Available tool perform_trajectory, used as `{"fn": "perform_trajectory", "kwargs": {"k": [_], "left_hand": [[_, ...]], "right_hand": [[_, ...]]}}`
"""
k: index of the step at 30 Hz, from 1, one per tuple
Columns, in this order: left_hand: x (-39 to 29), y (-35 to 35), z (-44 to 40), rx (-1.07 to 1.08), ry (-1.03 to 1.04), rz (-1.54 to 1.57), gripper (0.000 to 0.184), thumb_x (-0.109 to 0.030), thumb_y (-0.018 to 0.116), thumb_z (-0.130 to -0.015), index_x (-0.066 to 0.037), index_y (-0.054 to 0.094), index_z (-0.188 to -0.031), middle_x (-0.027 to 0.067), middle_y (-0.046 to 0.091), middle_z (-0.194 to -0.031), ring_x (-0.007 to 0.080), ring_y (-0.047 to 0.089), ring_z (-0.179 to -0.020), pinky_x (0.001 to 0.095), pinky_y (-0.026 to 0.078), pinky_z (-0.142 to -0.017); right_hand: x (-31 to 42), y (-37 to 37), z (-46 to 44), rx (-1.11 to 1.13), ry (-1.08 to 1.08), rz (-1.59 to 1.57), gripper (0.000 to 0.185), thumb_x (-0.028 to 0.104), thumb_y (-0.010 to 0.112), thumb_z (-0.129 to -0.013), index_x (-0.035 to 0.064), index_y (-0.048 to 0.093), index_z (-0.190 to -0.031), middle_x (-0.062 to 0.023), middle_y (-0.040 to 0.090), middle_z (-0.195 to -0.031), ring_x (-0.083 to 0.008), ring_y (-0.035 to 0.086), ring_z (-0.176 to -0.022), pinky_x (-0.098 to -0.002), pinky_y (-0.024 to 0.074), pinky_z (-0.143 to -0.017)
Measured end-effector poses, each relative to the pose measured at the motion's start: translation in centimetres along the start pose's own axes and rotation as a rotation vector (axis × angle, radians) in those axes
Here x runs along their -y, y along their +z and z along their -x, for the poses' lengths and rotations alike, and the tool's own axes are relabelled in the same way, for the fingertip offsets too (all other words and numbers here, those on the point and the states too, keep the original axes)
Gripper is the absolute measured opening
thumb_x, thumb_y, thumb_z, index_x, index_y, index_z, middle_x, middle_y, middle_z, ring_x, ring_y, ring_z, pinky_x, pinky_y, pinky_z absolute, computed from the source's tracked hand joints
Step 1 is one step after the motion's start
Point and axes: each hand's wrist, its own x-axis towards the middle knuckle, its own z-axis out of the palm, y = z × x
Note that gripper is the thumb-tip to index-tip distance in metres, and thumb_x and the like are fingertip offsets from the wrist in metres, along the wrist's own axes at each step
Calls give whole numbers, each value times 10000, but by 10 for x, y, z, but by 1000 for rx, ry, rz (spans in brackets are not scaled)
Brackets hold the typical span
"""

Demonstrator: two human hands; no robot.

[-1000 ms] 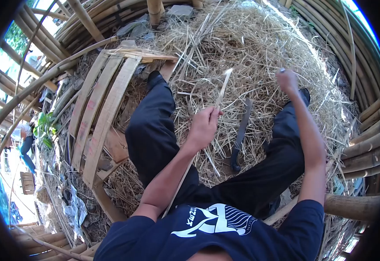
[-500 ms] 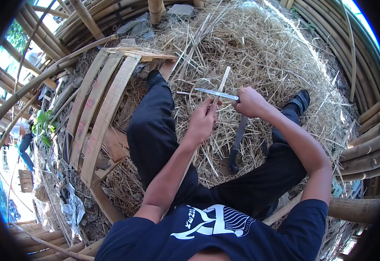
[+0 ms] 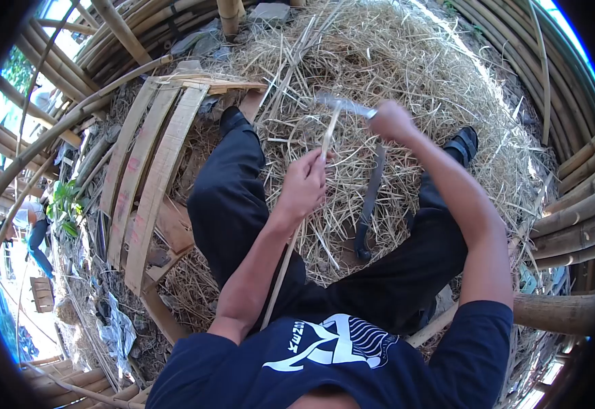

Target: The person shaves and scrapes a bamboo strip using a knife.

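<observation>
My left hand [image 3: 303,184] is closed around a thin pale bamboo strip [image 3: 280,279], which runs from near my shirt up past the fingers. My right hand [image 3: 391,123] grips a knife, its handle mostly hidden in the fist. The knife's blade [image 3: 355,109] points left and lies across the strip's far tip, blurred by motion; I cannot tell whether it touches. Between my legs, a second long blade with a dark handle [image 3: 363,242] rests on the straw.
Straw and shavings [image 3: 393,61] cover the ground. A slatted wooden piece [image 3: 164,170] stands by my left leg. Stacked bamboo poles [image 3: 509,54] curve around the right side, and a thick bamboo pole [image 3: 560,313] lies near my right elbow. A person [image 3: 36,238] is at far left.
My right hand has moved the knife away from my left hand, out to the strip's far tip. My left hand has shifted slightly toward me and left, still holding the strip.
</observation>
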Motion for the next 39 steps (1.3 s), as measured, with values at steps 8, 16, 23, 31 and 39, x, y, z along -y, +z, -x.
{"fn": "perform_trajectory", "kwargs": {"k": [8, 16, 23, 31, 39], "left_hand": [[-21, -13, 3, 80, -5, 99, 228, -209, 396, -1017, -55, 498, -1150, -92, 254, -555, 1, 223, -386, 188, 179, -351], [9, -7, -4, -51, 147, -120, 210, -171, 437, -1000, -49, 527, -1145, -87, 326, -565, -1, 272, -432, 193, 202, -386], [16, -7, -9, -183, 317, -423, 187, -134, 487, -967, -23, 582, -1084, -39, 407, -581, 36, 354, -500, 237, 284, -447], [9, 3, 1, -234, 356, -600, 212, -149, 506, -952, 26, 585, -1040, 131, 496, -632, 141, 425, -552, 317, 373, -532], [9, -8, 3, -180, 322, -557, 176, -118, 482, -961, -1, 601, -1017, 8, 467, -607, 62, 389, -527, 252, 321, -473]], "right_hand": [[-82, -22, -6, -296, 65, -20, 427, 337, 593, -774, -85, 655, -800, -312, 633, -899, -428, 624, -903, -450, 482, -824], [27, -15, 46, 135, -231, -77, 326, 227, 592, -763, -92, 617, -707, -245, 621, -672, -361, 640, -642, -425, 514, -640], [46, -3, 56, 267, -318, 113, 286, 189, 565, -714, -91, 620, -725, -278, 632, -749, -397, 645, -740, -444, 530, -740], [37, 8, 43, 269, -321, 179, 240, 170, 578, -690, -60, 633, -731, -254, 642, -745, -381, 652, -749, -427, 533, -725], [-26, -12, -30, -46, 14, -8, 277, 234, 586, -725, -19, 673, -793, -205, 674, -808, -342, 668, -755, -393, 535, -704]]}}
